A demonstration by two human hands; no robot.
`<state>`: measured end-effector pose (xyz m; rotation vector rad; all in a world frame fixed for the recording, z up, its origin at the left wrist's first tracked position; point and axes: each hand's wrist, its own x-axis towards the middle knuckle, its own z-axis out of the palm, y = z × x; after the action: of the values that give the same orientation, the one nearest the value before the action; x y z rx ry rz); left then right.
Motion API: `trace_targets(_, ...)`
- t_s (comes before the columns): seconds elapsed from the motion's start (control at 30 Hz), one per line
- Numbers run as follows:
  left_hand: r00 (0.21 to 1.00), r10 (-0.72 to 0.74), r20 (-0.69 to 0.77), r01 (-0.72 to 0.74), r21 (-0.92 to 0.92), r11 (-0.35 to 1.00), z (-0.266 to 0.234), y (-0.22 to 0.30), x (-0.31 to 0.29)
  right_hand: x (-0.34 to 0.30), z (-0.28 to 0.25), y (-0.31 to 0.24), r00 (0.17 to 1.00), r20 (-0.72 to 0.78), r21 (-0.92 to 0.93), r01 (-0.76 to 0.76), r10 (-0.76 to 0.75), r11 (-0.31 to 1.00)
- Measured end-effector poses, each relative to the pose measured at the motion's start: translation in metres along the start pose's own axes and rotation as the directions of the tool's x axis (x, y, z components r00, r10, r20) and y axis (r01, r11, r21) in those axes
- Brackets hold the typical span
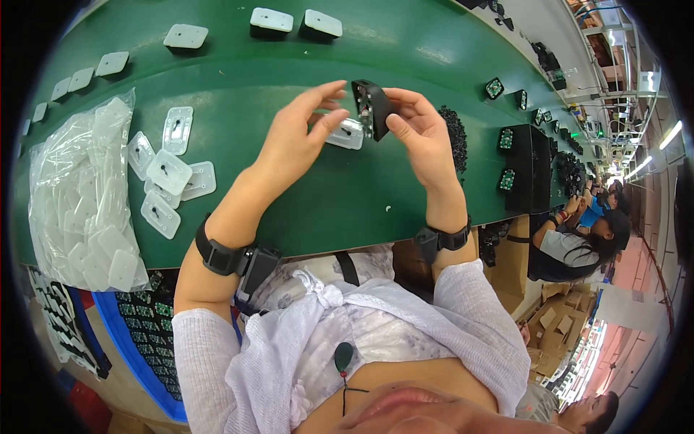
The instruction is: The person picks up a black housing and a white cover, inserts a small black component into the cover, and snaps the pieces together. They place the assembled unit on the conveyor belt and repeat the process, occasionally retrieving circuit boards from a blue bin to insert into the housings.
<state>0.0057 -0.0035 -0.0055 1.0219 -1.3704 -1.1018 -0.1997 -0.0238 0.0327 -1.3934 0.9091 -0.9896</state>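
My right hand (423, 130) grips a black plastic housing (379, 108) by its right side, thumb in front and fingers behind. The housing is tipped on edge, and its open side, with electronic parts inside, faces left. Close to that open side is my left hand (300, 130), its thumb and fingers curved but apart, with nothing visible between them. Below the hands, a white plastic plate (348, 136) lies on the green table, partly hidden by the left hand and the housing. Several similar loose white plates (170, 172) lie left of my left forearm, some overlapping.
A clear bag of white plates (87, 195) fills the table's left side. Black units with white tops (272, 22) line the back. Small black pieces (454, 137) are heaped beyond my right hand, near a black box (526, 170). A blue tray (141, 347) holds circuit boards. Other people sit at right.
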Motion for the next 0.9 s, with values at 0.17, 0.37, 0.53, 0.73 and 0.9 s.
trace_targets(0.17,0.980,-0.154,0.125,0.196,-0.472,0.859,0.008,0.019,-0.007,-0.005,0.015,0.012,0.982,0.181,0.539,-0.148,0.058,0.829)
trace_targets(0.37,0.984,-0.139,0.114,0.179,-0.540,0.822,0.002,0.023,-0.006,-0.003,0.028,0.017,0.982,0.186,0.584,-0.141,0.037,0.799)
trace_targets(0.53,0.972,-0.197,0.131,0.237,-0.553,0.799,0.001,0.029,-0.004,-0.003,0.029,0.029,0.975,0.212,0.623,-0.190,0.070,0.759)
trace_targets(0.73,0.971,-0.211,0.115,0.240,-0.512,0.825,0.003,0.018,-0.004,-0.006,0.025,0.034,0.970,0.233,0.617,-0.202,0.069,0.760)
trace_targets(0.9,0.972,-0.223,0.071,0.229,-0.472,0.851,0.010,0.009,-0.008,-0.013,0.024,0.038,0.973,0.197,0.615,-0.215,0.116,0.758)
